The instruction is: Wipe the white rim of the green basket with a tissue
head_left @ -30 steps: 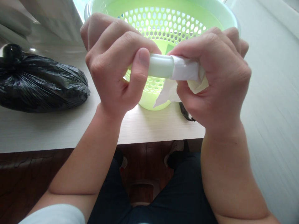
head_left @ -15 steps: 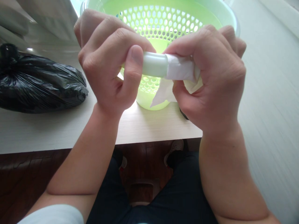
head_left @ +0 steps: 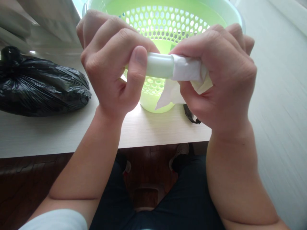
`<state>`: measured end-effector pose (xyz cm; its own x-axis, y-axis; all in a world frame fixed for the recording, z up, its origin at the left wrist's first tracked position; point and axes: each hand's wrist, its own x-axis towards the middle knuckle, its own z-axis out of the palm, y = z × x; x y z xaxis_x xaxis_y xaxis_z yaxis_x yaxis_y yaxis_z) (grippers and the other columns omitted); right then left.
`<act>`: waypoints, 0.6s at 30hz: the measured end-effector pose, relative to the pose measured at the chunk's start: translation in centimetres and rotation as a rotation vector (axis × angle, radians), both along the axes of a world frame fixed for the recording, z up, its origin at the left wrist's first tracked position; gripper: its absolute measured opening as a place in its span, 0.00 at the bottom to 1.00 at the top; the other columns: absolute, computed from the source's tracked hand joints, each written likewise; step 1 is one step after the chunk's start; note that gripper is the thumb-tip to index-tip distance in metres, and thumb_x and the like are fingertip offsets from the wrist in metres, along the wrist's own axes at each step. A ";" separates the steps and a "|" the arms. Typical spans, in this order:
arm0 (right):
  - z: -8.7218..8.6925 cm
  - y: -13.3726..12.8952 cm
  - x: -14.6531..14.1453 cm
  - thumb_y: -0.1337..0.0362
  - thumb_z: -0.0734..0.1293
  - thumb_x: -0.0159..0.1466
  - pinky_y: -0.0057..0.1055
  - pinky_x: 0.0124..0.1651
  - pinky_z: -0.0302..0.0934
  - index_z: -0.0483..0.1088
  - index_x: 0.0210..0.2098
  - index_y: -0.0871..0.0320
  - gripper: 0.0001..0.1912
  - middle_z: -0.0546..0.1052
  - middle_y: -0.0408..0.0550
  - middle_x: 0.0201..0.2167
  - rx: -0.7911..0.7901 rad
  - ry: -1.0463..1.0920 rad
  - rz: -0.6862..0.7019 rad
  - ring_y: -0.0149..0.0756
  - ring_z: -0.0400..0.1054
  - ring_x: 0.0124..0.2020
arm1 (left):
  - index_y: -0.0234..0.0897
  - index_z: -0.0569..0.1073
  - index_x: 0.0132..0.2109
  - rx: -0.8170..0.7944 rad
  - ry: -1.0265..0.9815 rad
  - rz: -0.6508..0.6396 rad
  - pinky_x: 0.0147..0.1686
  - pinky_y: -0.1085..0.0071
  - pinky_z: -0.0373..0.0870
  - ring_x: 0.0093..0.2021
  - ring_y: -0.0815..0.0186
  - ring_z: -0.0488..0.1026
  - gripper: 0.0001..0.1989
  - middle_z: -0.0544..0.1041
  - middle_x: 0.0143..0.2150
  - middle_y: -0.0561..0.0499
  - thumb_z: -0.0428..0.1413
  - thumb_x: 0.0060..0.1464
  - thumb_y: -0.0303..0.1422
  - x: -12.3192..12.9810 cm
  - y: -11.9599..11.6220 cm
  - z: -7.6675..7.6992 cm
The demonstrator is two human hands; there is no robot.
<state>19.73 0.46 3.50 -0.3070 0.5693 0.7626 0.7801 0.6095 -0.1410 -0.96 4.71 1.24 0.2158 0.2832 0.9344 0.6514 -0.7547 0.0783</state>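
Observation:
My left hand [head_left: 112, 64] grips the near rim [head_left: 159, 65] of a pale green plastic basket, its thumb on the near side. My right hand [head_left: 220, 73] is closed on a white tissue [head_left: 186, 68] folded over the same rim, just right of the bare stretch. A loose corner of the tissue hangs below the rim, in front of the basket's wall. Hexagonal holes [head_left: 168, 20] pierce the basket's far side.
A knotted black plastic bag [head_left: 45, 86] lies on the pale table [head_left: 153, 131] at the left. A small black strip [head_left: 190, 114] lies under my right hand. The table's front edge crosses above my legs.
My right hand and the tissue have shifted slightly to the right along the rim. More of the black strip shows below them. My left hand has stayed in place.

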 end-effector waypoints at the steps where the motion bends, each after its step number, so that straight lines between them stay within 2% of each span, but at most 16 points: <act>1: 0.0 0.0 0.0 0.61 0.62 0.70 0.48 0.57 0.62 0.73 0.46 0.43 0.09 0.80 0.43 0.43 0.004 0.006 0.003 0.47 0.72 0.50 | 0.41 0.77 0.42 -0.003 -0.004 -0.003 0.57 0.52 0.70 0.55 0.64 0.79 0.17 0.72 0.36 0.58 0.44 0.71 0.35 0.0 0.0 0.0; 6: -0.1 0.1 0.2 0.61 0.64 0.70 0.47 0.57 0.61 0.72 0.45 0.43 0.06 0.80 0.42 0.42 0.018 0.023 0.007 0.47 0.72 0.49 | 0.48 0.76 0.43 -0.073 -0.034 0.007 0.61 0.51 0.68 0.53 0.66 0.78 0.17 0.73 0.38 0.60 0.43 0.73 0.41 -0.1 -0.2 -0.2; 10: 0.0 0.2 0.6 0.63 0.66 0.68 0.45 0.56 0.60 0.72 0.45 0.46 0.07 0.80 0.42 0.42 0.023 0.014 0.035 0.46 0.73 0.49 | 0.49 0.77 0.44 -0.163 -0.031 -0.029 0.66 0.49 0.64 0.58 0.62 0.75 0.20 0.71 0.39 0.56 0.42 0.73 0.45 -0.4 -0.2 -0.3; 11: 0.0 0.3 0.7 0.65 0.65 0.69 0.45 0.58 0.60 0.72 0.47 0.46 0.09 0.80 0.42 0.44 -0.059 -0.046 0.029 0.45 0.72 0.52 | 0.47 0.77 0.44 -0.151 -0.019 -0.031 0.66 0.47 0.64 0.59 0.61 0.75 0.21 0.70 0.39 0.55 0.41 0.73 0.45 -0.4 -0.1 -0.3; 13: 0.0 0.5 0.9 0.64 0.67 0.67 0.44 0.55 0.60 0.72 0.43 0.48 0.06 0.80 0.40 0.40 0.057 0.031 0.046 0.44 0.73 0.47 | 0.44 0.77 0.43 -0.095 0.006 -0.021 0.62 0.45 0.67 0.59 0.59 0.77 0.21 0.68 0.37 0.55 0.41 0.74 0.43 -0.5 -0.1 -0.2; 15: -0.1 0.8 1.0 0.63 0.69 0.66 0.44 0.55 0.60 0.73 0.43 0.48 0.06 0.80 0.39 0.39 0.063 0.033 0.074 0.44 0.73 0.46 | 0.43 0.77 0.43 -0.059 0.016 -0.004 0.60 0.47 0.69 0.59 0.60 0.77 0.20 0.69 0.37 0.56 0.42 0.74 0.41 -0.5 -0.1 -0.1; 18: -0.2 1.0 1.2 0.64 0.68 0.66 0.46 0.56 0.60 0.72 0.43 0.47 0.06 0.81 0.39 0.40 0.040 0.021 0.070 0.44 0.74 0.46 | 0.45 0.77 0.45 -0.106 0.010 -0.008 0.64 0.49 0.67 0.64 0.60 0.75 0.19 0.70 0.38 0.58 0.42 0.73 0.41 -0.5 -0.1 -0.2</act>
